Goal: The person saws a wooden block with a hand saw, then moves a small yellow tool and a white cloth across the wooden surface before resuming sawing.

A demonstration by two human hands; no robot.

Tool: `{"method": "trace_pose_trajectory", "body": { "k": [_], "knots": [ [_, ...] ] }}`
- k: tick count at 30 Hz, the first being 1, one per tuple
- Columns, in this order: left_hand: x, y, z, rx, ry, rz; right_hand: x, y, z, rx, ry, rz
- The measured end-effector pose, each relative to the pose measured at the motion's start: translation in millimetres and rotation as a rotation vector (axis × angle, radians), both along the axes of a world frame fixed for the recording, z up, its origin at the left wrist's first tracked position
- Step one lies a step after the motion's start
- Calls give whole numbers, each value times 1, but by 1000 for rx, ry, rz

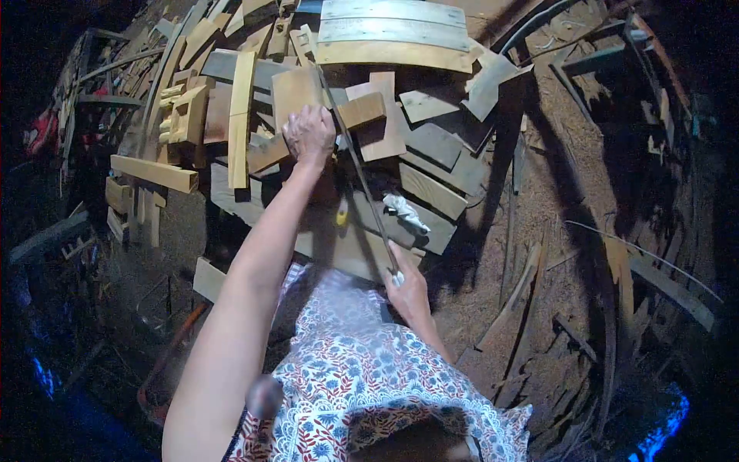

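Note:
A long thin dark tool, perhaps a saw or file [360, 169], runs from the upper middle down to my right hand [408, 289], whose fingers are wrapped round its lower end. My left hand [309, 135] is closed on a wooden block [362, 112] that lies slantwise across the work surface. The tool passes just right of my left hand, beside the block. A flat light board [296, 92] lies beyond my left hand. Below the block, a small yellow object [342, 213] and a crumpled white cloth or bag [406, 213] rest on the boards.
Pale planks [392, 31] are stacked at the far side. A long narrow board [241, 119] and a notched wooden piece [185, 115] lie to the left. A wooden bar [154, 173] sticks out there. Curved wood strips and scraps [516, 296] cover the ground at right.

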State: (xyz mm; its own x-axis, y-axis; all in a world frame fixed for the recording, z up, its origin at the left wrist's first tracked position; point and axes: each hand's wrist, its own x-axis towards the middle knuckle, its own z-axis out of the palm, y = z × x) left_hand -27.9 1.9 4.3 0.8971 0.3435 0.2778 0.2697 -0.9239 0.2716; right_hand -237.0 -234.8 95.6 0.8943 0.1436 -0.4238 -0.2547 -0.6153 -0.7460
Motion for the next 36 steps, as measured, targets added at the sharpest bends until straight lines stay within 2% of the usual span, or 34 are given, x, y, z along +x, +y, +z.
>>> {"method": "trace_pose_trajectory", "body": {
  "k": [3,6,9,12,14,16,19,22,23,25,26,28,30,33,36],
  "knots": [
    [4,-1,-1,36,-34,22,7,-2,-6,-41,29,28],
    [3,-3,-2,70,-47,28,11,-5,17,-65,3,46],
    [7,-1,-6,52,-23,45,-2,-14,47,-160,176,54],
    [7,-2,-3,33,49,41,-13,-18,43,-151,190,62],
    [4,-2,-4,51,41,28,6,-4,21,-83,10,72],
    [2,-1,-3,78,20,16,52,25,17,-112,-19,57],
    [4,-2,2,27,57,15,57,33,-4,-76,-103,61],
    [5,-3,-2,72,41,53,-5,-4,-15,-113,-119,84],
    [5,-3,-5,46,27,60,-3,-4,-9,-116,-112,97],
    [0,-1,-9,46,-3,48,-11,-7,13,-94,96,64],
    [6,1,-9,53,-74,37,-7,-8,8,-103,95,65],
    [12,4,-11,2,-3,67,8,-7,-4,-144,-44,55],
    [15,6,-16,13,3,99,13,-18,5,-137,-56,55],
    [5,3,-7,26,18,17,5,-28,41,-188,101,114],
    [3,1,-9,82,71,29,0,-19,34,-134,89,102]
  ]
}}
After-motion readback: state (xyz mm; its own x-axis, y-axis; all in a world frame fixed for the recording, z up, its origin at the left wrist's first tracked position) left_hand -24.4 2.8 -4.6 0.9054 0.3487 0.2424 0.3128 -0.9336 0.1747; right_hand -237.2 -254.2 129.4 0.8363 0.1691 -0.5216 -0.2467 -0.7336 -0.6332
